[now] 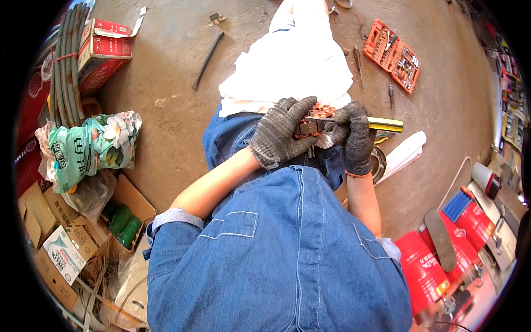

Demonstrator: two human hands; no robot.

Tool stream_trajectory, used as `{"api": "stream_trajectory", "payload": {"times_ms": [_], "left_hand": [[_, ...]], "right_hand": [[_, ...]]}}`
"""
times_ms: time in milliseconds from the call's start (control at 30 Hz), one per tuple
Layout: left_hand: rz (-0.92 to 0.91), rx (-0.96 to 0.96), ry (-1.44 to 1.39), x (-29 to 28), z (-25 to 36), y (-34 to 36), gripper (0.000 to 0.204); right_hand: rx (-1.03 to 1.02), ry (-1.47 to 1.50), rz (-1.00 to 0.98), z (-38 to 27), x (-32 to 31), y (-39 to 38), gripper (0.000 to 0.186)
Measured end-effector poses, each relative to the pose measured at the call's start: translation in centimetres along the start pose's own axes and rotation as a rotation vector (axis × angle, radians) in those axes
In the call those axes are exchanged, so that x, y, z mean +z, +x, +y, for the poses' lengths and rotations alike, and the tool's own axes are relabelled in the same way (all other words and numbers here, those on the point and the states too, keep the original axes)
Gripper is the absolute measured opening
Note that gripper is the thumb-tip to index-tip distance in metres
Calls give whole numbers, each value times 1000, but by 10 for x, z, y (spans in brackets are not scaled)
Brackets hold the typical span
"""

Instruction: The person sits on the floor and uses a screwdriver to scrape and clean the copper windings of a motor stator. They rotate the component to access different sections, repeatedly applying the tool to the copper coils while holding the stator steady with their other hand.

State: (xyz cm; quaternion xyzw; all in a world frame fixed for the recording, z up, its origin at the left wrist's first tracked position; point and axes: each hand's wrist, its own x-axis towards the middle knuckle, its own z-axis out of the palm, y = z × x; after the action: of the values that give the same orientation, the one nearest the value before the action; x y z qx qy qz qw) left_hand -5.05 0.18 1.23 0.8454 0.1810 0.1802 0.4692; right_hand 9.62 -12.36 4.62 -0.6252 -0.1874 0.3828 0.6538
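Both my hands wear dark grey knitted gloves and meet over my lap. My left hand [281,133] is closed around a part with copper-coloured windings and dark blocks [310,128], most of it hidden by the glove. In my right hand [354,135] is a screwdriver-like tool with a yellow and black handle [385,124]. Its dark shaft points left and reaches the copper-wound part; whether the tip touches it I cannot tell. A white cloth [287,69] lies over my legs just beyond the hands. Beside the right wrist is a round metal ring [379,166], partly hidden.
An orange socket-tool case [391,55] lies open on the brown floor, near a thin metal rod [359,66]. A black hose piece [208,61] lies farther left. Cartons [65,254] and a green floral bag [91,146] crowd the left; red drums [420,271] stand lower right.
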Motion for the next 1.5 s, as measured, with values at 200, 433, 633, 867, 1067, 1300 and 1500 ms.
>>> {"api": "stream_trajectory", "payload": {"times_ms": [200, 433, 633, 867, 1067, 1300, 1500], "left_hand": [[-9, -8, 5, -2, 1, 0, 76], [-25, -11, 2, -3, 3, 0, 76], [0, 38, 14, -1, 1, -1, 76], [-24, 45, 28, 1, 2, -4, 76], [-11, 63, 25, -2, 8, -1, 78], [-21, 40, 48, 0, 1, -2, 77], [-37, 22, 36, -1, 2, 0, 75]], "right_hand": [[32, 15, -1, -3, 1, 0, 34], [0, 49, -21, -4, 4, -2, 30], [-22, -143, -214, -28, 11, 7, 24], [137, -79, -234, -24, 8, 26, 28], [301, 173, -83, 5, -3, 43, 33], [192, 221, -22, 8, -9, 34, 36], [113, -41, -77, -1, -9, 22, 28]]}}
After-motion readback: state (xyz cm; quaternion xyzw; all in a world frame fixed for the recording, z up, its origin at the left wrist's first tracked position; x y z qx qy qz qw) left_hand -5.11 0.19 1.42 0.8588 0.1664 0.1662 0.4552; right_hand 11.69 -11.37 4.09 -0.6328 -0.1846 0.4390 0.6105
